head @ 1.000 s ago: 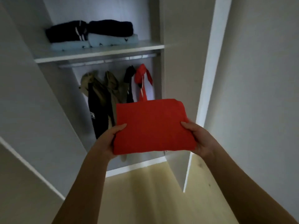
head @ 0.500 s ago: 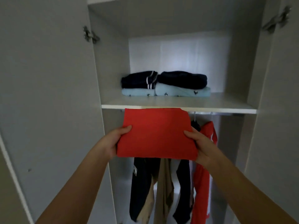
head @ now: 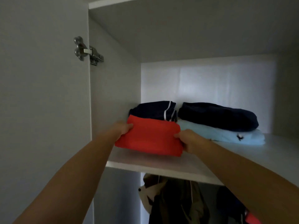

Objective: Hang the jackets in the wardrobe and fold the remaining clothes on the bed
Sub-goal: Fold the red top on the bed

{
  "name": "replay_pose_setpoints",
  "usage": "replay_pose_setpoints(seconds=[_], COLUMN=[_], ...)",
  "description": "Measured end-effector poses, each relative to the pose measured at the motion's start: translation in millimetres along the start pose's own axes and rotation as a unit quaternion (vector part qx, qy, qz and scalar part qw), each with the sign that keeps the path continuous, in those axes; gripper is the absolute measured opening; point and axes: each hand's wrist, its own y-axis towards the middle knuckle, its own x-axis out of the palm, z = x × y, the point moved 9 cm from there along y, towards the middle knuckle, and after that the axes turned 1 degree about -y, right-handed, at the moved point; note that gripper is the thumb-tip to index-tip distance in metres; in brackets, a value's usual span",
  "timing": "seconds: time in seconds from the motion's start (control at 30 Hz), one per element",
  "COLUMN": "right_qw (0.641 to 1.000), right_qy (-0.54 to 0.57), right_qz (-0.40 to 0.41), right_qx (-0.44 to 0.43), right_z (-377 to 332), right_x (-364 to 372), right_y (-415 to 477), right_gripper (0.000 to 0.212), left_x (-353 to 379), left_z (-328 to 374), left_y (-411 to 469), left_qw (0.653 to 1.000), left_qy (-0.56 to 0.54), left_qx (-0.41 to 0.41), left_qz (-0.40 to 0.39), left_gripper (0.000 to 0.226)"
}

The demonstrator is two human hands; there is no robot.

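Observation:
A folded red garment [head: 149,137] is held over the front left of the wardrobe shelf [head: 161,168], in front of a folded navy piece with white stripes [head: 153,109]. My left hand [head: 123,127] grips its left edge and my right hand [head: 188,140] grips its right edge. To the right lies a dark navy folded item [head: 216,116] stacked on a light blue one [head: 226,135]. Below the shelf hang jackets [head: 178,199], dark and olive, with a bit of a red one [head: 251,218] at the lower right.
The open wardrobe door [head: 40,110] stands close on the left with a metal hinge [head: 87,50]. The wardrobe's top panel [head: 194,26] is overhead. The shelf has bare surface at the right, beyond the light blue stack.
My hands have raised the red garment from below shelf level up onto the shelf's front left. The view has tilted up and moved closer to the wardrobe.

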Motion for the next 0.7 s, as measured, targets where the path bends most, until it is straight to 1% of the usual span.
replay_pose_setpoints(seconds=[0.1,0.17,0.2,0.23,0.27,0.3,0.33,0.37,0.4,0.43,0.47,0.5,0.57,0.63,0.67,0.7], right_qw=[0.995,0.977,0.95,0.905,0.855,0.832,0.831,0.834,0.825,0.807,0.79,0.781,0.785,0.794,0.802,0.81], right_qy=[-0.099,-0.205,-0.297,-0.399,-0.477,-0.497,-0.492,-0.486,-0.507,-0.545,-0.578,-0.594,-0.595,-0.586,-0.577,-0.568], right_qz=[0.025,0.048,0.064,0.089,0.105,0.092,0.048,-0.008,-0.06,-0.096,-0.115,-0.121,-0.118,-0.104,-0.096,-0.091], right_qx=[-0.016,-0.042,-0.071,-0.115,-0.172,-0.228,-0.255,-0.26,-0.245,-0.207,-0.172,-0.147,-0.128,-0.123,-0.119,-0.115], right_z=[-6,-8,-11,-18,-27,-36,-36,-31,-20,-6,7,17,22,20,20,20], right_x=[17,23,25,26,32,43,57,72,88,98,102,103,101,96,93,88], right_y=[58,79,87,91,92,88,91,96,104,111,118,123,125,117,109,99], right_gripper=[0.035,0.04,0.047,0.056,0.061,0.062,0.059,0.057,0.057,0.06,0.062,0.062,0.063,0.065,0.066,0.068], left_x=[10,20,22,25,29,32,44,58,76,93,105,113,115,108,101,91], left_z=[-4,-13,-15,-13,-7,1,9,12,10,2,-8,-18,-28,-28,-26,-21], left_y=[63,89,100,109,114,114,116,117,116,113,111,111,111,109,107,103], left_qw=[0.992,0.979,0.97,0.961,0.955,0.95,0.942,0.933,0.922,0.913,0.908,0.908,0.914,0.92,0.924,0.928], left_qy=[0.119,0.198,0.237,0.261,0.267,0.264,0.27,0.282,0.298,0.306,0.305,0.296,0.289,0.298,0.31,0.326], left_qx=[0.032,0.045,0.061,0.091,0.128,0.164,0.199,0.219,0.22,0.203,0.178,0.154,0.124,0.112,0.11,0.118], left_qz=[0.007,0.004,0.013,0.026,0.033,0.027,-0.004,-0.053,-0.116,-0.177,-0.225,-0.252,-0.257,-0.229,-0.192,-0.139], left_gripper=[0.047,0.047,0.047,0.047,0.05,0.053,0.057,0.061,0.063,0.064,0.064,0.064,0.066,0.069,0.07,0.07])
